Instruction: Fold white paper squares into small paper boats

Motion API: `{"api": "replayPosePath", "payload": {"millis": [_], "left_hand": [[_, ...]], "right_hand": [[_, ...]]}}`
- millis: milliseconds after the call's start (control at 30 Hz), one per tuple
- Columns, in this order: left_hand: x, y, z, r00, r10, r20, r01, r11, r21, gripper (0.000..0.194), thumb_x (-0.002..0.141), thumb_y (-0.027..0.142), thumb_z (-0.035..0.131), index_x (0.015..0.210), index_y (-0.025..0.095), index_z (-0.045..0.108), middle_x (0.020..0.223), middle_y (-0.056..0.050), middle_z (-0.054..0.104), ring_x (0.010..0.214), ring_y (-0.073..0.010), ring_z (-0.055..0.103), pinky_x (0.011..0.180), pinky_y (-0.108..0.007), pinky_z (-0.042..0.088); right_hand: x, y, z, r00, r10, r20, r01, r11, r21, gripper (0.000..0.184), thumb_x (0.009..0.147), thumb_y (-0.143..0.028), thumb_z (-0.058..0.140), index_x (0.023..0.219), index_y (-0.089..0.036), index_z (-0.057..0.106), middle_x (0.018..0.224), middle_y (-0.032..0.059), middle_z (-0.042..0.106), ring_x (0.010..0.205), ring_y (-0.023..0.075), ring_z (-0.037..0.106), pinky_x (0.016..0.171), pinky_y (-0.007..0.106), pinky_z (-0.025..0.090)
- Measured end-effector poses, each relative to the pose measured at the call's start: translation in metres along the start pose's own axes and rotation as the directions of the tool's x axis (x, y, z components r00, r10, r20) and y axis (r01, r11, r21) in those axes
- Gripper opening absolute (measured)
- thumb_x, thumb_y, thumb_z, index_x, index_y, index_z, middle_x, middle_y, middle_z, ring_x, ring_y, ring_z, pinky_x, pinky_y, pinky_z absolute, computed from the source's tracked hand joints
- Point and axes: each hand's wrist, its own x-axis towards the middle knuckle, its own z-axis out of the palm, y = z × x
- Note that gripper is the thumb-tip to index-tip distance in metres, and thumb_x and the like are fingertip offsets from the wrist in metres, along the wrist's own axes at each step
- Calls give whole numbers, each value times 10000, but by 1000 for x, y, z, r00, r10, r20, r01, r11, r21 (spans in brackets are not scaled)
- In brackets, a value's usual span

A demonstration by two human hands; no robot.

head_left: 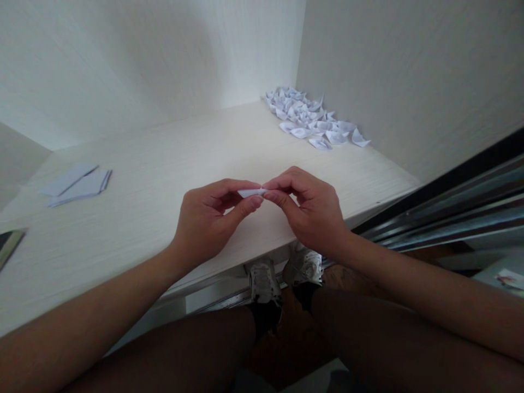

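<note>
One small, folded white paper piece (251,192) sits between left hand (209,218) and right hand (313,207), pinched by both — long axis sideways, visible end leftward.

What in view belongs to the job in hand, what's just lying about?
Part of the job:
Folded paper, pinched by left hand and right hand
Folded paper pieces, heaped far right
Flat paper sheets at left, probably

Apparently just lying about:
Dark-topped flat object, left edge
White item with reddish mark, lower right

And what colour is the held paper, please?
The held paper is white, showing best in the head view.
</note>
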Motion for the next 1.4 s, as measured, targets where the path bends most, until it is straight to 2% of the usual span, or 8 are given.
{"api": "replayPosePath", "payload": {"millis": [300, 433, 667, 767, 1000, 1167, 1400], "left_hand": [[1, 2, 0, 998, -58, -15, 56, 994, -91, 108, 847, 245, 819, 953, 238, 835, 763, 22, 807, 691, -137, 752, 688, -241, 610], [3, 4, 1, 998, -55, -10, 53, 990, -129, 59, 842, 230, 822, 897, 244, 837, 740, 27, 799, 681, -133, 742, 691, -244, 618], [3, 7, 0, 999, -38, -25, 36, 996, -87, 50, 829, 237, 824, 879, 246, 821, 745, 15, 800, 678, -161, 750, 684, -287, 643], [3, 4, 0, 999, -35, -29, 33, 996, -82, 32, 835, 222, 812, 862, 240, 811, 757, 5, 801, 695, -168, 757, 696, -295, 653], [2, -3, 2, 999, -42, -4, 40, 975, -220, 60, 842, 245, 823, 898, 224, 814, 854, -8, 811, 698, -147, 748, 679, -293, 676], [0, -5, 1, 1000, 25, 4, -23, 957, -289, 41, 854, 211, 814, 876, 246, 812, 915, -13, 796, 785, -150, 737, 699, -312, 679], [6, -6, -4, 996, -35, 85, 60, 948, -314, 37, 831, 288, 827, 816, 256, 816, 868, -26, 795, 764, -163, 723, 662, -298, 660]], "right_hand": [[3, 0, 0, 997, 55, 50, -59, 996, 64, 127, 987, -239, 694, 872, -191, 720, 852, 1, 717, 797, 134, 629, 725, 298, 457], [3, 0, -1, 998, 11, 70, -14, 999, 46, 141, 990, -214, 675, 856, -194, 712, 837, -5, 700, 780, 124, 605, 709, 289, 443], [2, -2, 1, 998, -13, 61, 11, 999, 31, 137, 990, -197, 668, 860, -198, 711, 848, -1, 706, 782, 125, 613, 680, 280, 451], [1, -2, 3, 998, -28, 55, 29, 1000, -13, 146, 1002, -194, 644, 867, -203, 697, 856, 5, 704, 793, 134, 618, 698, 286, 467], [0, -2, 4, 985, -162, 61, 170, 971, -167, 138, 986, -123, 601, 894, -169, 692, 867, 42, 695, 809, 161, 636, 736, 315, 477], [0, -4, 4, 975, -212, 63, 221, 943, -248, 181, 983, -123, 556, 862, -190, 673, 844, 42, 690, 806, 182, 635, 742, 340, 467], [2, -1, 2, 992, -102, 78, 110, 987, -119, 160, 917, -86, 621, 809, -193, 670, 795, 8, 699, 725, 145, 609, 683, 302, 431]]}}
